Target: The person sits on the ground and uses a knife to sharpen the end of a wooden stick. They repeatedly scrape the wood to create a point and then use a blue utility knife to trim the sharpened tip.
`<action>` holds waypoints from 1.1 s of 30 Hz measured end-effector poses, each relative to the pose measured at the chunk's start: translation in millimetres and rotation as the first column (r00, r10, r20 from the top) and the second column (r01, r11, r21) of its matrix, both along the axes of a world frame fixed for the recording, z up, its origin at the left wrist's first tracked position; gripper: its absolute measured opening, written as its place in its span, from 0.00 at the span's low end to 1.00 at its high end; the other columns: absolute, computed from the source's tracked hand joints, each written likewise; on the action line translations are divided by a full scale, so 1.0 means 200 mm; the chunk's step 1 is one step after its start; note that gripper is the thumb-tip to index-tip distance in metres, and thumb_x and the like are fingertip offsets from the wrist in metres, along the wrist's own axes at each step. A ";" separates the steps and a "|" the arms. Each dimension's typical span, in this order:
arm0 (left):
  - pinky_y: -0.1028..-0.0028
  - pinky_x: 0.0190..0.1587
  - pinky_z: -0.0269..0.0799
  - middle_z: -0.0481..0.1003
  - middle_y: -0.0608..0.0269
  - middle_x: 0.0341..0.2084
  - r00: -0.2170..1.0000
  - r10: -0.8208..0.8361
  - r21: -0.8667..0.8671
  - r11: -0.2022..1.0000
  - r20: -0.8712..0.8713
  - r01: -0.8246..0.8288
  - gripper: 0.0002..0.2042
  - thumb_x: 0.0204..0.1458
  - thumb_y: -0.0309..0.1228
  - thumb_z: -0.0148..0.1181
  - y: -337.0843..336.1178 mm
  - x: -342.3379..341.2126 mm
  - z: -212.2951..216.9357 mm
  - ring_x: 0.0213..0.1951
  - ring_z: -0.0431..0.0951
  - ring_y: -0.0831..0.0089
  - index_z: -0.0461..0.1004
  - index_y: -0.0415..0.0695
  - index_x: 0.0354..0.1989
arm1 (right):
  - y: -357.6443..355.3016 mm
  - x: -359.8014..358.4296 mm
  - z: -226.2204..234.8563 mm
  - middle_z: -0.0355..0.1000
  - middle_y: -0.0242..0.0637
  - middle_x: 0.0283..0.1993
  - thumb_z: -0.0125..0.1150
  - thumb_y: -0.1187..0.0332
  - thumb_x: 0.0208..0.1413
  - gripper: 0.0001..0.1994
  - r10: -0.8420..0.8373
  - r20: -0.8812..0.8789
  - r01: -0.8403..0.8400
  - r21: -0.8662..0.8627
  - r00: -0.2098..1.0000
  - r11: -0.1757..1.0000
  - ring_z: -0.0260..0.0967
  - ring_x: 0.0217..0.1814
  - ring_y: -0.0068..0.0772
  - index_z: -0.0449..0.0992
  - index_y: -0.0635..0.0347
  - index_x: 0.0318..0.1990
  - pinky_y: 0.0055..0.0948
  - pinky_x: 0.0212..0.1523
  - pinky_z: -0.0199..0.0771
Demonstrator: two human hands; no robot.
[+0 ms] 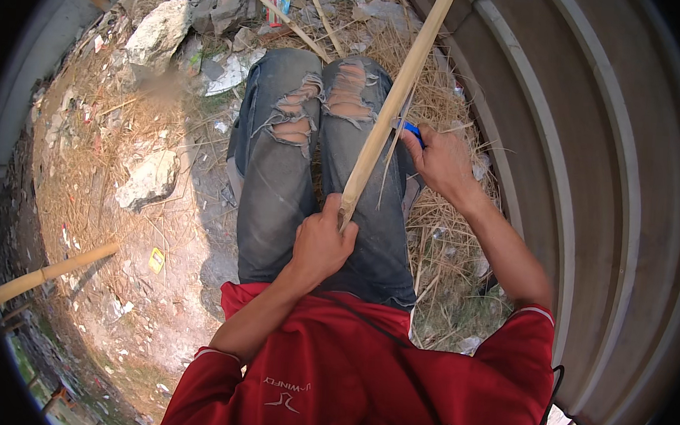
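Note:
A long split bamboo pole point(397, 99) slants over my lap, its lower end near my waist and its far end running past the top edge. My left hand point(324, 241) is closed around the lower end. In my right hand point(445, 166) is a blue-handled knife point(413, 130), its short blade against the right side of the bamboo, about level with my knees. Thin slivers point(394, 155) hang down along the bamboo near the blade. Most of the knife's handle is hidden by my fingers.
Close on my right rises a corrugated metal wall point(585, 150). Dry straw and shavings point(439, 242) cover the ground beside it. Rocks point(158, 34) and another pale stone point(149, 179) lie to the left, with a bamboo pole point(56, 271) farther down. More bamboo sticks point(282, 14) lie beyond my knees.

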State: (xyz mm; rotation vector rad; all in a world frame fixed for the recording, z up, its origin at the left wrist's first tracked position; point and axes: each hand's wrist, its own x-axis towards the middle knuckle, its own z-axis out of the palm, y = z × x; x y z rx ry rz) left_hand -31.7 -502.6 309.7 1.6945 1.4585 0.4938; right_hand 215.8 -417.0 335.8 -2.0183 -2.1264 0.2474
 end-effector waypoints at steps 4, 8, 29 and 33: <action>0.51 0.36 0.72 0.76 0.38 0.26 0.996 -0.023 -0.014 1.000 0.085 0.025 0.14 0.50 0.27 0.55 -0.06 -0.06 -0.07 0.33 0.78 0.38 0.67 0.39 0.45 | 0.27 0.41 0.02 0.72 0.54 0.20 0.44 0.41 0.66 0.33 -0.301 -0.074 0.306 0.070 0.951 0.949 0.73 0.29 0.62 0.78 0.66 0.29 0.53 0.35 0.72; 0.48 0.37 0.72 0.77 0.38 0.26 0.992 -0.041 -0.053 0.997 0.118 0.047 0.16 0.51 0.30 0.57 -0.06 -0.09 -0.09 0.32 0.78 0.37 0.65 0.40 0.47 | 0.10 0.21 0.03 0.70 0.54 0.19 0.47 0.45 0.66 0.29 -0.173 -0.175 0.179 0.022 0.969 0.984 0.72 0.27 0.61 0.77 0.66 0.29 0.51 0.32 0.69; 0.45 0.36 0.72 0.77 0.40 0.25 0.995 -0.070 0.018 0.997 -0.077 0.072 0.18 0.50 0.32 0.60 -0.03 -0.08 -0.08 0.31 0.78 0.39 0.63 0.40 0.47 | -0.34 -0.28 0.08 0.73 0.49 0.19 0.55 0.44 0.62 0.25 0.284 -0.016 -0.280 -0.232 0.959 0.932 0.75 0.23 0.57 0.76 0.61 0.30 0.49 0.26 0.74; 0.46 0.37 0.72 0.77 0.40 0.26 0.990 -0.080 -0.045 0.996 -0.119 0.075 0.17 0.50 0.31 0.59 -0.04 -0.08 -0.06 0.32 0.78 0.39 0.64 0.40 0.46 | 0.03 -0.01 0.10 0.72 0.53 0.19 0.51 0.45 0.65 0.26 -0.016 0.047 0.019 -0.047 0.999 0.999 0.73 0.26 0.62 0.77 0.63 0.31 0.53 0.28 0.73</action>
